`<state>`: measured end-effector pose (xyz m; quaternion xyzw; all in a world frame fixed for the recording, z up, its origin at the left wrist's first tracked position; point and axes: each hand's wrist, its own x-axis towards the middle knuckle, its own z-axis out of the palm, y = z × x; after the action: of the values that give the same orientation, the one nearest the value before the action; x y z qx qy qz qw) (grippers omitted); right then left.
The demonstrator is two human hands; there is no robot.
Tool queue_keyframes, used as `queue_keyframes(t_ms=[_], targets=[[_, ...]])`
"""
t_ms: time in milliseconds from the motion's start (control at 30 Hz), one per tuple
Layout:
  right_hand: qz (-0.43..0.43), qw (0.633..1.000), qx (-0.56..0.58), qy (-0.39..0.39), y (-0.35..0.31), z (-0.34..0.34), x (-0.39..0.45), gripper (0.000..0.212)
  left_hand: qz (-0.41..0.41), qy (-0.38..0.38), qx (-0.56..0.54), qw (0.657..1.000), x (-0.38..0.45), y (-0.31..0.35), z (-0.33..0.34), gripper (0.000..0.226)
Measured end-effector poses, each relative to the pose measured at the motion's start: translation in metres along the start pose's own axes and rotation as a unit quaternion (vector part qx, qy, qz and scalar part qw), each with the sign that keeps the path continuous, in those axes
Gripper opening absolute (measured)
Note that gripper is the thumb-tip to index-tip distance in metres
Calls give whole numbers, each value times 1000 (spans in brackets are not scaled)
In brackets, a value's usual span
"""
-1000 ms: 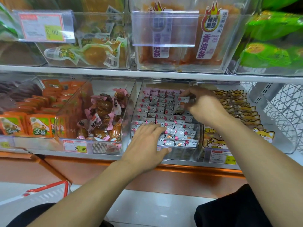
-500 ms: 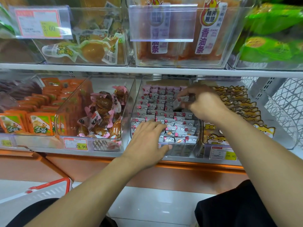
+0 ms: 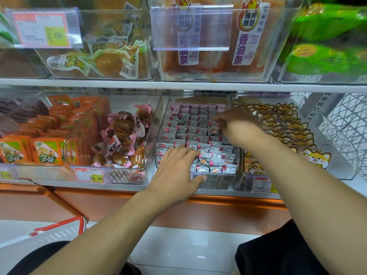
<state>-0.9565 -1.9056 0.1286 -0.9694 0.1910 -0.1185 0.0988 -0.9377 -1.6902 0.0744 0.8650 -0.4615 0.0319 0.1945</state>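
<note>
We're at the clear bin (image 3: 216, 181) in the middle of the lower shelf (image 3: 119, 184), and both hands are in it. The bin is packed with small packets (image 3: 195, 135) in white-and-pink wrappers, lined up in neat rows from its front wall to its back.

These look like featherweight pieces: crinkly film, slick to the touch, something soft or lumpy inside. They should bend rather than break, but one careless nudge could topple a whole row. The best hold looks like a fingertip pinch on the sealed top edge or across the narrow sides, lifting straight up so the neighbours stay put.

The left hand (image 3: 178, 167) lies flat over the front rows of the bin, fingers straight and close together, thumb out along the front rim. It grips nothing, only presses the packets down. The right hand (image 3: 236, 126) is deeper in, near the bin's right wall. Its fingers are curled down and nearly closed, pinching what looks like a single packet (image 3: 214, 130) standing a little proud of its row. There is some blur, so the exact finger placement is hard to call.

Left of the bin sit pink-wrapped snacks (image 3: 123, 135), and right of it cat-printed packs (image 3: 288, 126), both untouched.
</note>
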Motion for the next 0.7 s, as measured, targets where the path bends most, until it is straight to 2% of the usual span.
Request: queue_keyframes(t_ms=[133, 333, 433, 567, 633, 700], targets=[[19, 993, -115, -8, -2, -1, 5, 45, 1, 1, -1, 1000, 0, 0, 0, 69], [87, 957, -271, -48, -16, 1, 6, 33, -1, 0, -9, 1000, 0, 0, 0, 70], [104, 952, -277, -75, -18, 2, 6, 38, -2, 0, -11, 1000, -1, 0, -1, 70], [107, 960, -253, -56, -19, 3, 4, 33, -4, 0, -22, 1000, -2, 0, -3, 69], [103, 970, -218, -36, -19, -1, 1, 32, -9, 5, -33, 999, -1, 0, -5, 68], [96, 982, -163, 19, -17, -10, -7, 32, -14, 14, -47, 999, 0, 1, -7, 66]])
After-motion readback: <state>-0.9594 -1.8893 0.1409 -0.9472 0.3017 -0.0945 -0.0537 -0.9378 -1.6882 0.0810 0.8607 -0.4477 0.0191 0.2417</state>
